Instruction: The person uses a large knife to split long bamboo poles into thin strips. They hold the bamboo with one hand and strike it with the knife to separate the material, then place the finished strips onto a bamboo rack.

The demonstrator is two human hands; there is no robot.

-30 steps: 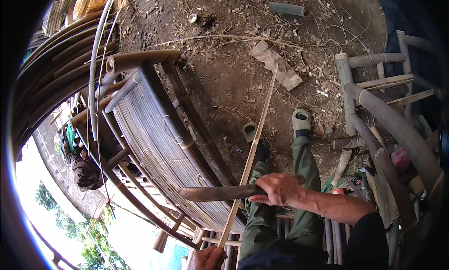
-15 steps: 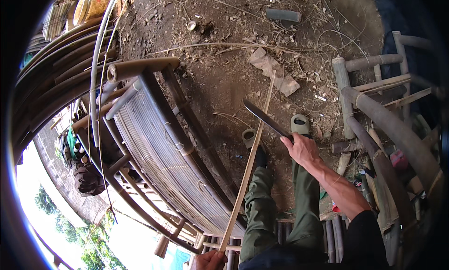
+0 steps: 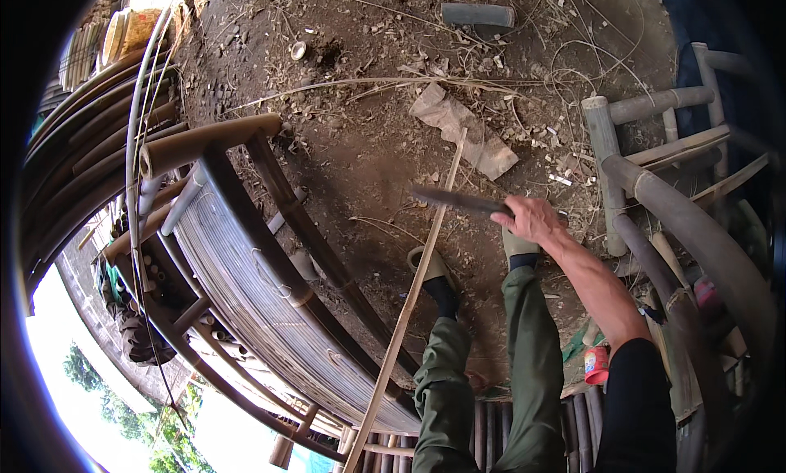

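Note:
My right hand (image 3: 534, 222) is closed round the handle of a long dark machete (image 3: 475, 203). Its blade, a little blurred, points left and lies across the upper part of a long, pale bamboo strip (image 3: 407, 301). Whether the blade touches the strip, I cannot tell. The strip slants from the lower edge up past my feet, its far tip over a flat brown scrap (image 3: 463, 133) on the ground. My left hand is out of the picture, below where the strip leaves it.
A bamboo bench (image 3: 270, 285) with a slatted surface stands close on the left. Bamboo frame pieces (image 3: 688, 203) crowd the right, beside a red cup (image 3: 597, 365). A cut bamboo tube (image 3: 479, 15) and shavings lie on the dirt ahead. Bamboo poles (image 3: 98, 137) are stacked far left.
My right hand has swung the machete from a steep slant to nearly level, further up the strip. My left hand, earlier gripping the strip's near end, has dropped out of view. The whole view has shifted slightly.

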